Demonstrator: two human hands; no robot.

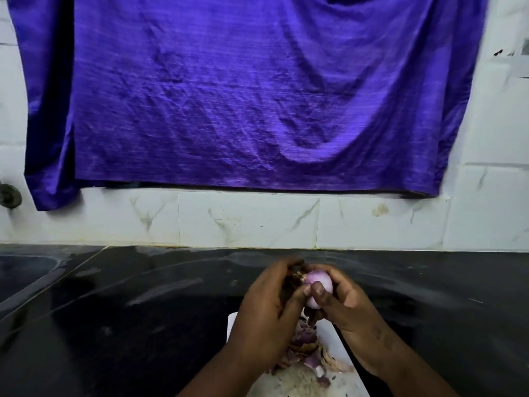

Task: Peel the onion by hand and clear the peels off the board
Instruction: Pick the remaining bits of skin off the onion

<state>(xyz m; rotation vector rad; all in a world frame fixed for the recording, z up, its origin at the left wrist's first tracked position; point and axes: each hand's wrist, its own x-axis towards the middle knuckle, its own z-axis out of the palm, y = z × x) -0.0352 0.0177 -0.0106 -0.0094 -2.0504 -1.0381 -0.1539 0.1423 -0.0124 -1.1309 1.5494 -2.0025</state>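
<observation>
— So, where is the onion [317, 283], and how does it look?
— It is held in the air above the board [329, 336], between both hands. It is pale pink, smooth and mostly bare; a scrap of dry brown skin clings at its left end.
— And the grips?
— The left hand [267, 316] curls round that left end, thumb tip against the onion. The right hand [347, 306] cups the other side, thumb pressed on the front, fingers curled behind.
— Room around?
— A heap of peels [305, 349], purple and papery brown, lies on the white board below the hands. The dark countertop [128, 310] runs wide to both sides, back to the tiled wall [249, 222], where a purple cloth [243, 96] hangs.
</observation>
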